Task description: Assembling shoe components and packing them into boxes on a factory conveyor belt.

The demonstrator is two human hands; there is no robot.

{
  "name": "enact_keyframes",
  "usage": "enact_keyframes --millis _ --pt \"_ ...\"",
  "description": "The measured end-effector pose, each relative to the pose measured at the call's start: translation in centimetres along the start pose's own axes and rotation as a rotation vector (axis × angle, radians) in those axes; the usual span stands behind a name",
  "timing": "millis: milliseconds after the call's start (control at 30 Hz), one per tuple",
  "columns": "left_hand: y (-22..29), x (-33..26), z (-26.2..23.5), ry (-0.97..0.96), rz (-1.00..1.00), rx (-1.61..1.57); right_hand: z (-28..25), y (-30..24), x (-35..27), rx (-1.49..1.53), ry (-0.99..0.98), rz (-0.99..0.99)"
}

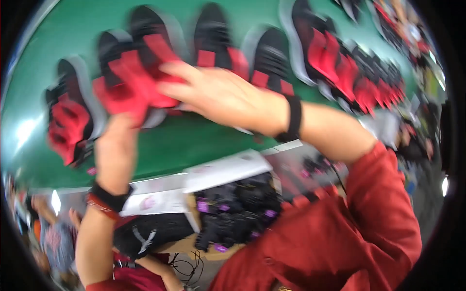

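A row of black-and-red sports shoes with grey soles lies on the green tabletop (194, 155). My right hand (218, 97) reaches in from the right, its thumb and fingers closed about the red heel part of one shoe (148, 29). Beside it on the left is another shoe (114, 46), close against the first. My left hand (116, 140) is at the red rear end of that shoe; motion smears its fingers, so their grip does not show. Farther left a shoe (73, 102) rests tilted, nearest to my left forearm.
Two shoes, a middle one (212, 34) and its neighbour (272, 53), stand right of my hands. A longer line of shoes (340, 68) runs off to the right. Below the table edge is a carton of black items with purple tags (238, 208). White sheets (228, 169) lie beside it. Other people are around.
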State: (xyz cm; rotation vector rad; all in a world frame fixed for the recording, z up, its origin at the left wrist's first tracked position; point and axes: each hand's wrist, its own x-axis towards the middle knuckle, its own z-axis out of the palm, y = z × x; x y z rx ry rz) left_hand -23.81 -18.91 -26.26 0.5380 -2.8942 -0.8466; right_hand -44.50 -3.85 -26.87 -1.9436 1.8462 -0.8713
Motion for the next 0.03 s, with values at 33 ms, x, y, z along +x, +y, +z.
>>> enact_keyframes --millis 33 --pt "-0.75 -0.65 0.01 -0.049 -0.073 0.055 -2.46 -0.18 -0.19 -0.019 -0.006 -0.054"
